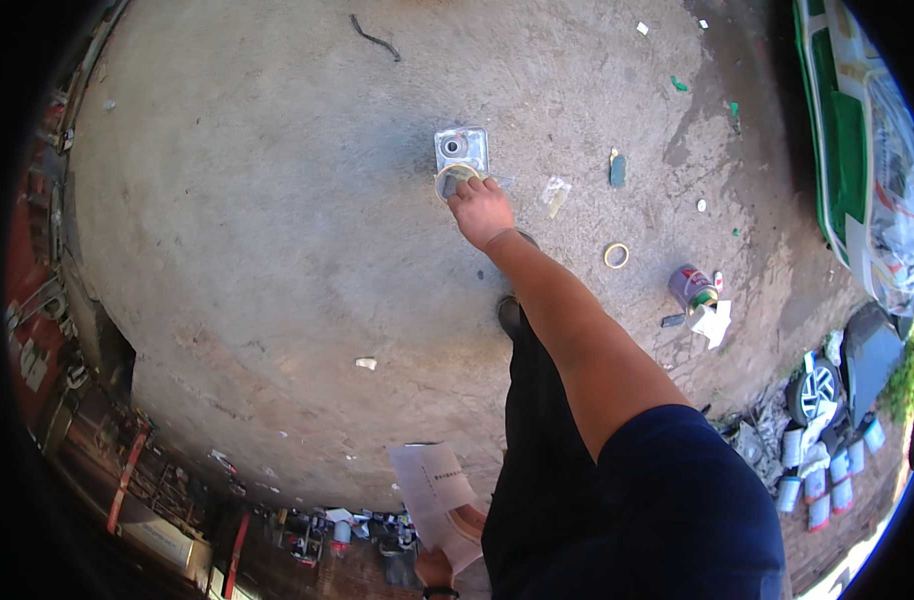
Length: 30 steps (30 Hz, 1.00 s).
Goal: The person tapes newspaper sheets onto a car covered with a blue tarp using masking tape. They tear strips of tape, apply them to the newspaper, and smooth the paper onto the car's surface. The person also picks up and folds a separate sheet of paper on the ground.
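Note:
My right hand [481, 210] reaches down to a square metal tin [461, 135] that has a round opening in its top. Its fingers grip the edge of a round, pale-rimmed thing [457, 182], which overlaps the tin's near side; whether it is a lid or a tape roll cannot be told. Some clear plastic [504, 181] shows just right of the fingers. At the bottom edge, my left hand [433, 568], with a dark band at the wrist, holds a large pale paper sheet [436, 487] bearing writing.
On the concrete floor lie a clear plastic packet [555, 196], a yellowish ring [616, 256], a blue-grey piece [618, 171] and a black strip [374, 37]. A labelled can [691, 286] stands to the right. A wheel [813, 390] and several tubs are at lower right; a green-edged panel [847, 150] is upper right.

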Tool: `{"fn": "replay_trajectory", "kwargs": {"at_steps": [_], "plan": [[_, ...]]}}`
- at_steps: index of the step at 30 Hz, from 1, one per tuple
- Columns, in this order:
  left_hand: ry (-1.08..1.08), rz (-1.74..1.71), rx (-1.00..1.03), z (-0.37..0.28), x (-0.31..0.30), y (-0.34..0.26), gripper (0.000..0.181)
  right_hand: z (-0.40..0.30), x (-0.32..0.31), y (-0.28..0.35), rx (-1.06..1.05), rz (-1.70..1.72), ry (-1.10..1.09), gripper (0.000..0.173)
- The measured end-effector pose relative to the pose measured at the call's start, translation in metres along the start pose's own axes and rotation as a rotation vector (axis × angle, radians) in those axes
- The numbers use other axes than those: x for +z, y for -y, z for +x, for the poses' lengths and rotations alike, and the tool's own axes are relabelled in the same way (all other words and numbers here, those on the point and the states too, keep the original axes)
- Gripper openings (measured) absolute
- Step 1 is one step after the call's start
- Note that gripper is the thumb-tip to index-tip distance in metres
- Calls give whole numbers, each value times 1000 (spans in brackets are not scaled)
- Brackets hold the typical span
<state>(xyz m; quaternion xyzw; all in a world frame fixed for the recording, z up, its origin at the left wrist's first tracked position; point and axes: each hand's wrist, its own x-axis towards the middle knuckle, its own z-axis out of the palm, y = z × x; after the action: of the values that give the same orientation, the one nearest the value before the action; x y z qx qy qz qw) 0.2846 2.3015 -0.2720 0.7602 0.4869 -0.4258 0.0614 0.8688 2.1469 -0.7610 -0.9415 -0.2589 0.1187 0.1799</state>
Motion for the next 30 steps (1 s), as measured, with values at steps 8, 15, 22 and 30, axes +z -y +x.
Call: {"fn": "replay_trajectory", "kwargs": {"at_steps": [8,15,22,30], "plan": [[44,-101,-117,8,-18,-28,29,-16,5,12,586,423,-359,53],[-2,-15,18,54,-31,-12,28,-19,90,-57,1359,1369,-450,47],[-39,-36,22,45,-30,-32,28,-22,41,-62,1374,1226,-286,16],[-11,-110,106,73,-71,-74,27,-93,-62,-80,1292,952,-126,21]]}}
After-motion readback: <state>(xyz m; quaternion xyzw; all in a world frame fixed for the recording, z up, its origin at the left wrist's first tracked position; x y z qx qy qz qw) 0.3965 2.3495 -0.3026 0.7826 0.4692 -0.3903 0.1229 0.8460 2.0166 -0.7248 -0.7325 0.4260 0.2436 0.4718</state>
